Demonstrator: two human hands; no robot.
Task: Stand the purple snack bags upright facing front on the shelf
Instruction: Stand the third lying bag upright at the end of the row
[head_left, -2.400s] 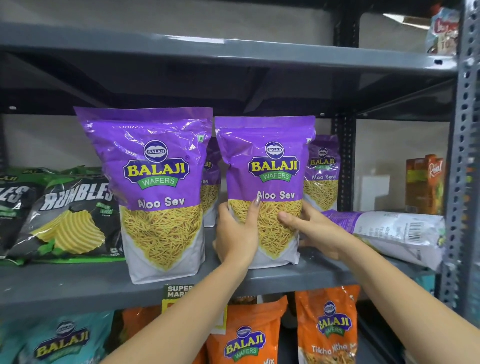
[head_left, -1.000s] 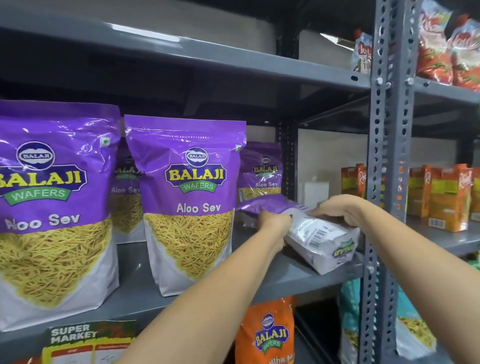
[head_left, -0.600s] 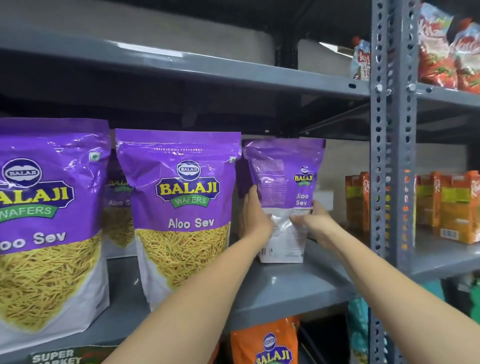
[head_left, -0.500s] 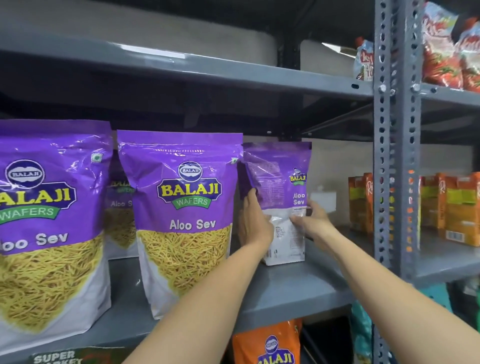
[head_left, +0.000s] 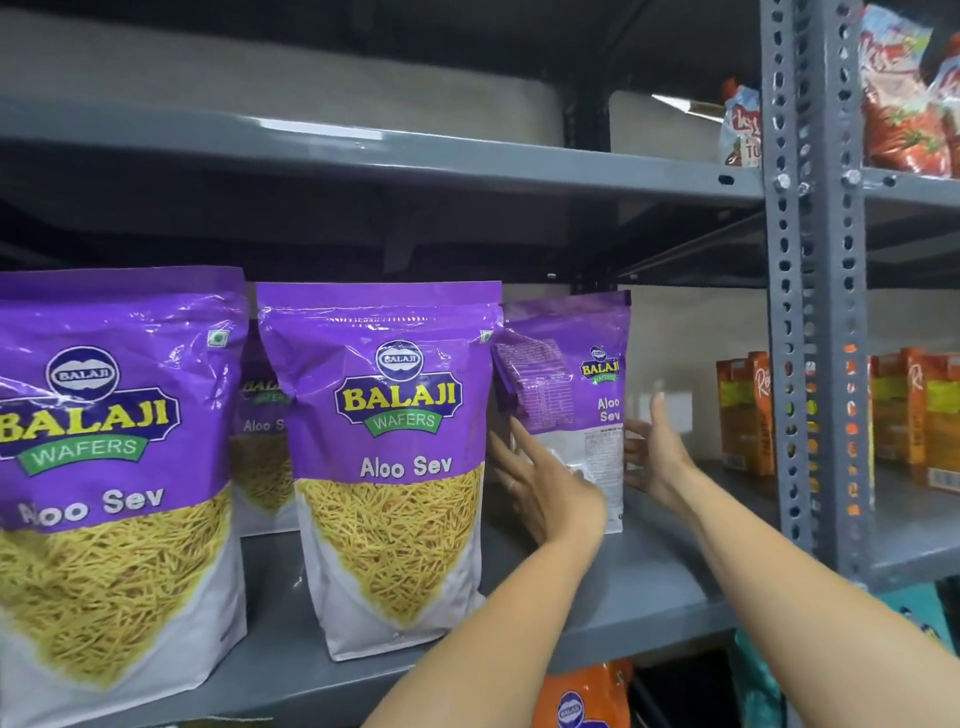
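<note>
Orange cartons (head_left: 744, 413) stood right of my grip, beyond grey upright post (head_left: 810, 312). Red snack packs (head_left: 904, 98) sat above, on next bay's shelf. Orange bag (head_left: 584, 696) lay below my reach.

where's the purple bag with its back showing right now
In the head view it stands upright on the grey shelf, right of centre: the back-facing purple bag sits just right of the middle front-facing bag, between both open hands.

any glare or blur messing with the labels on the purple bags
Head view: glare streaks cross the tops of the two front purple bags, logos still readable; the rear bag between the hands is soft, its small print unreadable; the upright post bows from wide-angle distortion.
</note>
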